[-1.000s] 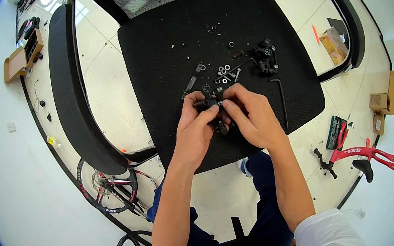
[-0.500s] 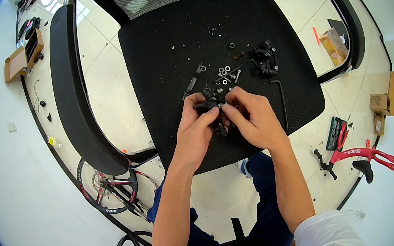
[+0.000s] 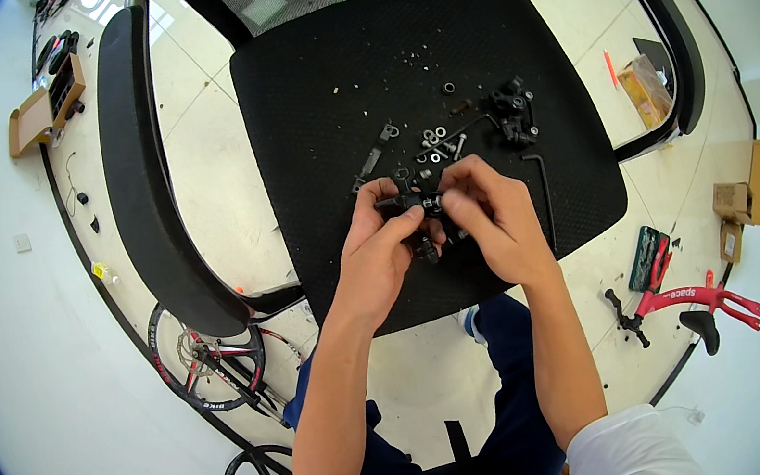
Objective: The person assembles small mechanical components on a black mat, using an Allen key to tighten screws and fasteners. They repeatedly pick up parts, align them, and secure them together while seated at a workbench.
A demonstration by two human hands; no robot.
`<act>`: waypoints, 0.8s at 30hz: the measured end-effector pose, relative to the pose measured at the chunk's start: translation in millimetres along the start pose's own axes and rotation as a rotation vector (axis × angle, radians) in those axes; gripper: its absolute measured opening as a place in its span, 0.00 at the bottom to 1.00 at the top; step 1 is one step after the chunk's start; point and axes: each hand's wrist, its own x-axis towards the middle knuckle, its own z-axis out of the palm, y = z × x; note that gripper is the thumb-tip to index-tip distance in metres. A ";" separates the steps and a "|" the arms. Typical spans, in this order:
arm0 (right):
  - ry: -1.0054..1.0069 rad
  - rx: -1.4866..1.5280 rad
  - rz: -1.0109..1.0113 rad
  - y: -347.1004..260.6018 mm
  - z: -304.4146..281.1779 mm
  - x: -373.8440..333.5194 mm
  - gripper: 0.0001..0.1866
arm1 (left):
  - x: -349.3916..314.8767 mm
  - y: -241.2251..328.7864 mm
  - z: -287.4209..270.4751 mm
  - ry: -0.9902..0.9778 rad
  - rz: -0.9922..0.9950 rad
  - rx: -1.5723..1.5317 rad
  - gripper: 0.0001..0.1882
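My left hand (image 3: 373, 246) is closed around a small black mechanical part (image 3: 406, 202) with several arms, just above the front of the chair seat (image 3: 321, 90). From the part's right side sticks out a short silver-ringed fitting (image 3: 430, 202). The thumb and fingers of my right hand (image 3: 500, 225) pinch together at the fitting's end; what lies between them is hidden. Just beyond my hands lie loose silver washers and bolts (image 3: 436, 140). A flat dark bracket (image 3: 375, 155) is beside them to the left. Farther right sits a second black assembly (image 3: 512, 112).
A black hex key (image 3: 545, 200) lies right of my right hand, and another long key (image 3: 458, 133) reaches toward the black assembly. Armrests (image 3: 133, 175) flank the seat. Bicycle wheels (image 3: 207, 354) stand lower left; a red frame (image 3: 689, 295) lies on the floor to the right.
My right hand has shifted slightly right, its fingertips drawing back from the black part, so more of the silver-ringed fitting shows. The left hand keeps its hold.
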 end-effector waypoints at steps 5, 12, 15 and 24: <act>0.027 -0.129 -0.126 14.7 6.8 1.6 0.10 | 0.7 -2.3 -0.6 -0.017 0.004 0.035 0.16; -0.044 0.073 0.017 9.8 7.7 -2.5 0.12 | 0.9 -1.8 -0.8 0.008 0.007 0.032 0.15; -0.026 -0.044 0.019 19.6 3.9 -0.7 0.10 | -0.1 -0.8 -0.5 -0.008 -0.015 0.039 0.16; -0.014 -0.132 0.036 12.3 4.8 0.0 0.13 | 0.6 -2.3 -2.5 -0.012 -0.006 0.070 0.16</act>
